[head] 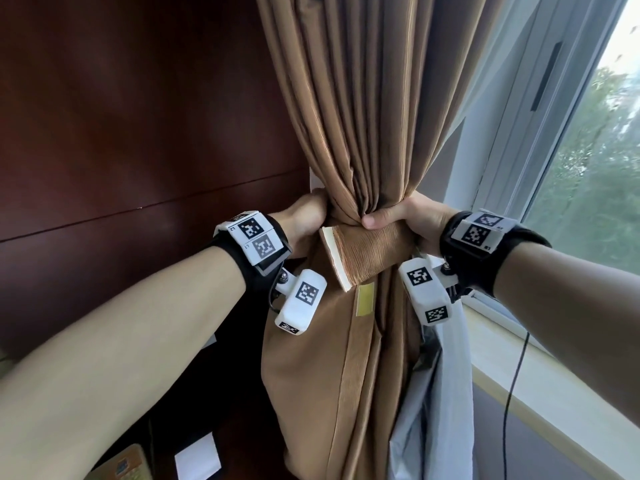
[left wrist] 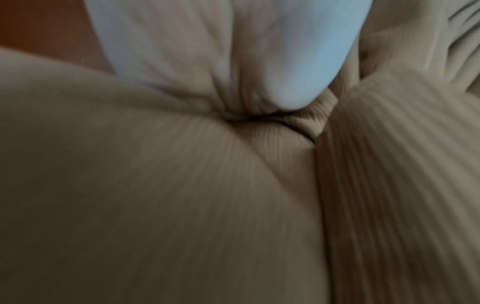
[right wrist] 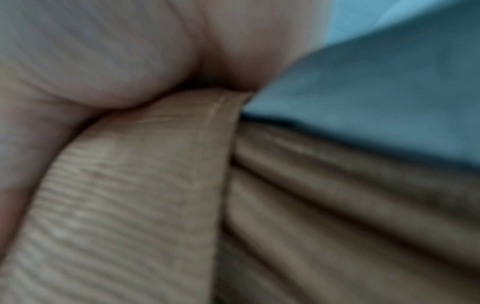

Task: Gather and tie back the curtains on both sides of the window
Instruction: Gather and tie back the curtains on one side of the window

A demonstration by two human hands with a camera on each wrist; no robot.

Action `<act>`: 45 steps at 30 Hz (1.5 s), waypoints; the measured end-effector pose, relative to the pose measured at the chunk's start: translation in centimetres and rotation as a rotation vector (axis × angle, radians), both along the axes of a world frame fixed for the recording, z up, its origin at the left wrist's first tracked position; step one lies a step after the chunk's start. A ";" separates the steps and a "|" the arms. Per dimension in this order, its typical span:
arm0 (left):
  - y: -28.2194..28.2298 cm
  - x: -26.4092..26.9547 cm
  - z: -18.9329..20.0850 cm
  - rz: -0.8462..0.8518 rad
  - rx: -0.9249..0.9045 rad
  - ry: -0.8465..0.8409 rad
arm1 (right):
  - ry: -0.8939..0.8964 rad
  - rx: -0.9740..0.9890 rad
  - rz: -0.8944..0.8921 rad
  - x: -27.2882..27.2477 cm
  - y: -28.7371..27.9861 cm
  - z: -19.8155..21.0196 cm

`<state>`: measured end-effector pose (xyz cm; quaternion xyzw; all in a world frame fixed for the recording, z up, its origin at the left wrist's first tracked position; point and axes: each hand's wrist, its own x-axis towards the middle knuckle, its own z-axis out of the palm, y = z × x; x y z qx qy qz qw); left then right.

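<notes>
A brown curtain [head: 349,116] is bunched into a narrow waist beside the window. My left hand [head: 306,216] wraps round that waist from the left, its fingers hidden behind the cloth. My right hand [head: 391,216] grips a ribbed brown tieback band [head: 367,251] against the front of the bundle, thumb on top. The band's white-edged free end sticks out to the lower left. A yellowish patch [head: 365,299] sits on the curtain just below it. Pale blue lining [head: 429,393] hangs at the right. The right wrist view shows the band [right wrist: 130,195] under my palm [right wrist: 103,61], both blurred.
A dark wood wall panel [head: 138,133] fills the left. The window [head: 588,168] and its pale sill [head: 554,375] lie to the right, with a black cable [head: 516,375] hanging over the sill. White paper [head: 197,459] lies at the bottom left.
</notes>
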<state>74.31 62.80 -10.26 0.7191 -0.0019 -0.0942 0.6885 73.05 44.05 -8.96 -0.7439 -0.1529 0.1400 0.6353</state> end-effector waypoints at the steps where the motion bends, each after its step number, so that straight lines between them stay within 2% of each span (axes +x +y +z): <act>1: -0.1 -0.1 0.2 -0.011 0.006 0.009 | -0.001 -0.001 0.001 0.1 0.0 -0.1; 10: -0.2 0.4 0.1 -0.072 0.073 0.070 | -0.001 -0.009 0.002 0.7 -0.7 -0.2; 14: -0.2 0.5 -0.3 -0.153 0.085 0.088 | -0.005 -0.026 0.006 0.9 -0.8 -0.2; 17: -0.1 1.0 -0.8 -0.099 0.153 0.095 | -0.006 -0.049 -0.008 1.2 -0.9 -0.2; 19: -0.1 1.5 -0.9 -0.031 0.241 0.059 | -0.006 -0.054 -0.025 1.3 -0.8 -0.2; 24: 0.1 1.7 -0.4 0.074 0.534 -0.225 | -0.027 -0.030 -0.101 1.3 -0.8 -0.4; 28: 0.4 1.4 0.1 0.146 0.690 -0.256 | -0.063 -0.075 -0.169 1.1 -0.5 -0.4; 31: 0.8 1.2 0.7 0.172 0.594 -0.151 | -0.167 -0.148 -0.275 0.4 -0.4 -0.1; 33: 0.9 0.9 1.0 0.253 0.586 -0.087 | -0.309 -0.242 -0.414 -0.2 -0.2 0.1; 34: 1.0 0.9 1.0 0.273 0.595 -0.107 | -0.365 -0.300 -0.497 -0.6 -0.2 0.3; 37: 0.7 0.2 1.5 0.291 0.537 -0.067 | -0.378 -0.508 -0.680 -1.6 0.0 0.5; 39: 0.8 0.0 1.1 0.247 0.522 -0.085 | -0.366 -0.561 -0.699 -2.1 0.1 0.7; 41: 0.8 -0.5 0.4 0.176 0.599 -0.093 | -0.336 -0.517 -0.716 -2.5 0.3 0.7; 45: 1.0 -0.8 -0.2 0.149 0.551 -0.118 | -0.335 -0.522 -0.717 -2.9 1.3 0.4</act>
